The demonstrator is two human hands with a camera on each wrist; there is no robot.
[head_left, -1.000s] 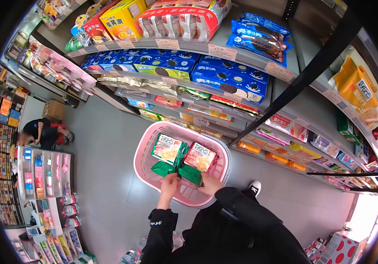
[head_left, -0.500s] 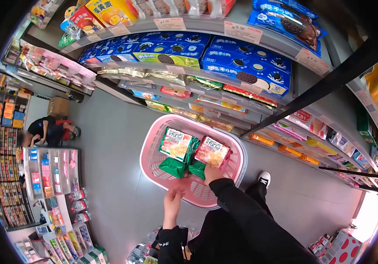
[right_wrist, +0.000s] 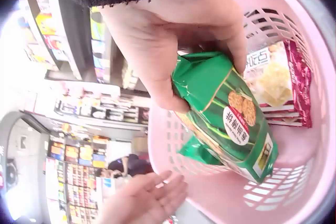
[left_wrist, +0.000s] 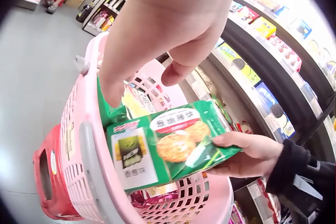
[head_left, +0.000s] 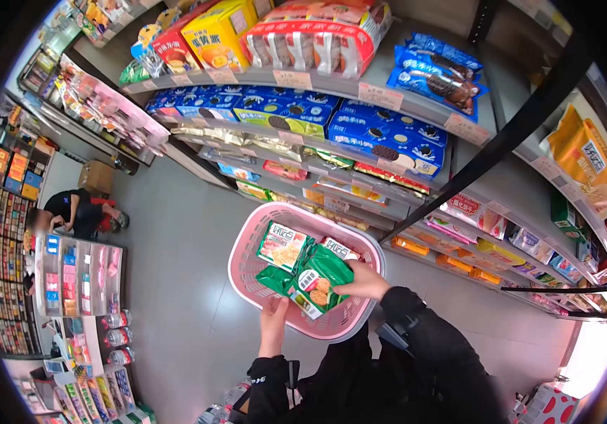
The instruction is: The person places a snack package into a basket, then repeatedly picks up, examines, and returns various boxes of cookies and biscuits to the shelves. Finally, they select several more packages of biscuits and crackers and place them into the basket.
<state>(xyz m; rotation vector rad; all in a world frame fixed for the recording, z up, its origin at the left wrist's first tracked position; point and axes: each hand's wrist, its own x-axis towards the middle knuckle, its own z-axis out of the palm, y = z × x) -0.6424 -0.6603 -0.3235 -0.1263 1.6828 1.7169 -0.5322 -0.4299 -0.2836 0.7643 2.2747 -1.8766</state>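
My right hand (head_left: pixel 363 280) grips one end of a green pack of crackers (head_left: pixel 317 286), tilted over the pink basket (head_left: pixel 238 258). In the right wrist view its thumb and fingers close round the end of the pack, whose front shows round crackers. Near the basket's front rim is my left hand (head_left: pixel 273 328), holding nothing; its fingers look extended in the right wrist view. Inside the basket lie a white-and-green biscuit pack (head_left: pixel 282 244), a second green pack (head_left: pixel 273 279) and a white-and-red biscuit pack (right_wrist: pixel 278 79), which the held pack partly hides in the head view.
Ahead stands a snack shelf with blue cookie boxes (head_left: pixel 388 134) and a slanting black post (head_left: pixel 487 155). At left, a person in dark clothes (head_left: pixel 70 208) sits beyond a display rack (head_left: pixel 81 275). Grey floor (head_left: pixel 176 261) lies left of the basket.
My right hand, earlier low in the basket at a green pack, now holds that pack raised and turned with its front showing. My left hand drew away from the packs and stays near the rim.
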